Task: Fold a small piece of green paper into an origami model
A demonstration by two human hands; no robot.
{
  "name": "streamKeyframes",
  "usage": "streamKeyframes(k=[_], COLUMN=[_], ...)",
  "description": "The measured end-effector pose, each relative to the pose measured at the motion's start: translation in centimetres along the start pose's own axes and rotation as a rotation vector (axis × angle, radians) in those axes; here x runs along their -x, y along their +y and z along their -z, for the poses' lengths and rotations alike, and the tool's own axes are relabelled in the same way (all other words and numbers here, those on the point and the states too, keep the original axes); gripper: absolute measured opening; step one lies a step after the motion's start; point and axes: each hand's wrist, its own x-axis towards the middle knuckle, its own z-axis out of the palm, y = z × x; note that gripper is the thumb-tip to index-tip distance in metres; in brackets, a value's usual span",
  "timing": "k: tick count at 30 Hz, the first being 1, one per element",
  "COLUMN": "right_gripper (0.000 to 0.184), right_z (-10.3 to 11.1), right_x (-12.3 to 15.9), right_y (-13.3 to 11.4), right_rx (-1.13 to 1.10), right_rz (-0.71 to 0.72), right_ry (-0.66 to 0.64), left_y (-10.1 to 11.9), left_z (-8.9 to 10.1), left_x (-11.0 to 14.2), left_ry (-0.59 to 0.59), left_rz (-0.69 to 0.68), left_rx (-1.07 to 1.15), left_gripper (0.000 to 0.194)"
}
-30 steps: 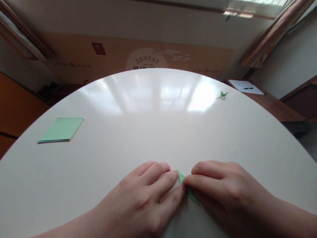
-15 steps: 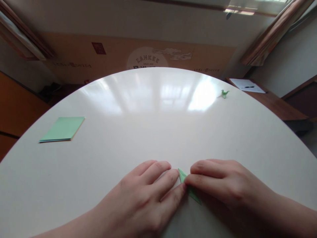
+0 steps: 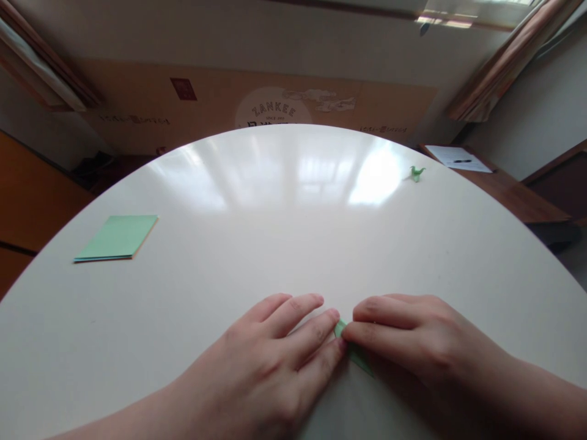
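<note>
A small piece of folded green origami paper (image 3: 360, 359) lies near the front of the white table, narrow and pointed, partly covered by my fingers. My left hand (image 3: 284, 357) presses on it from the left, with thumb and index fingertips at its upper part. From the other side, my right hand (image 3: 408, 336) has its fingers closed together and pinches the paper's edge. The fingertips of both hands almost meet there. How the paper is folded underneath is hidden.
A stack of square coloured paper (image 3: 117, 237), green on top, lies on the white round table (image 3: 275, 244) at the left. At the far right edge stands a small green origami bird (image 3: 416, 173). Beyond it, a white sheet (image 3: 452, 157) with a pen rests on a brown surface.
My left index fingertip has slid slightly up and right, covering the top point of the folded paper. My right hand stays nearly in place.
</note>
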Motion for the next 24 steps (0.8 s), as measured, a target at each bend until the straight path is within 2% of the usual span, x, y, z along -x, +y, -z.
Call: streamKeyframes(k=[9, 12, 16, 24], right_gripper=[0.029, 0.025, 0.017, 0.019], right_z=[0.43, 0.70, 0.67, 0.27], right_x=[0.05, -0.16, -0.43, -0.64], right_y=[-0.50, -0.51, -0.08, -0.34], right_rx=[-0.070, -0.175, -0.271, -0.182], right_rz=[-0.061, -0.143, -0.258, -0.178], right_ry=[-0.023, -0.026, 0.035, 0.016], left_y=[0.27, 0.16, -0.04, 0.47], left_z=[0.11, 0.28, 0.28, 0.43], left_x=[-0.08, 0.00, -0.09, 0.08], left_ry=[0.018, 0.007, -0.017, -0.025], left_rz=[0.023, 0.015, 0.024, 0.027], left_rx=[-0.033, -0.043, -0.042, -0.030], left_gripper=[0.040, 0.039, 0.037, 0.036])
